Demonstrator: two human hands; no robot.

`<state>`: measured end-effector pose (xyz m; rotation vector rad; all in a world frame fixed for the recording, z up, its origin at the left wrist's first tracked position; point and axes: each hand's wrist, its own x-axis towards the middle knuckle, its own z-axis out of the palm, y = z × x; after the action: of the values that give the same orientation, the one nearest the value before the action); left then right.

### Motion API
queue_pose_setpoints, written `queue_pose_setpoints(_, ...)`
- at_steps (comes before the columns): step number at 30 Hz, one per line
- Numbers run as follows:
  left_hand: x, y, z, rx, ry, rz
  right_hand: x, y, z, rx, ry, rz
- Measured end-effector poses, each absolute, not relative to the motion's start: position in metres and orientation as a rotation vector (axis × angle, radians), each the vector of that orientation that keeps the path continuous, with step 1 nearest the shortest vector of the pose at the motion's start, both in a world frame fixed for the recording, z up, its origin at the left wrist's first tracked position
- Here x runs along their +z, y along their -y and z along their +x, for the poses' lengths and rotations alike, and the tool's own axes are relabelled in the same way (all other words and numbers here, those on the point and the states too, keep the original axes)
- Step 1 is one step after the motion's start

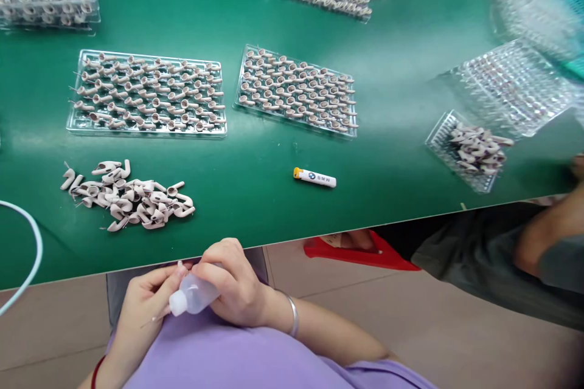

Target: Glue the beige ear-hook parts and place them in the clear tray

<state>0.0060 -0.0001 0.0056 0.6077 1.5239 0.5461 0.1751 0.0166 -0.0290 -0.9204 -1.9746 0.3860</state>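
Bottle [198,294]: seven o'clock in view, just beside the green table [255,213], cap [178,302] toward eight.
Right hand [237,285]: wrapped around the bottle.
Left hand [146,295]: pinching a small pale piece [180,264], mostly hidden.
Loose parts [146,209]: heaped at eleven o'clock from the hands.

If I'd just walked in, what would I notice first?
Probably the pale curved parts: rows in trays across the green table, plus a loose heap at its left. A yellow-ended white lighter lies right of the heap. By the near edge, the right hand holds a translucent bottle.
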Motion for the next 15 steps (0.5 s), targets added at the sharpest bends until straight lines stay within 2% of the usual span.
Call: queue_pose_setpoints(15, -0.002, 0.006, 0.017, 0.706, -1.566, 0.625, -0.03, -0.017, 0.181, 0.416, 2.023, -0.928)
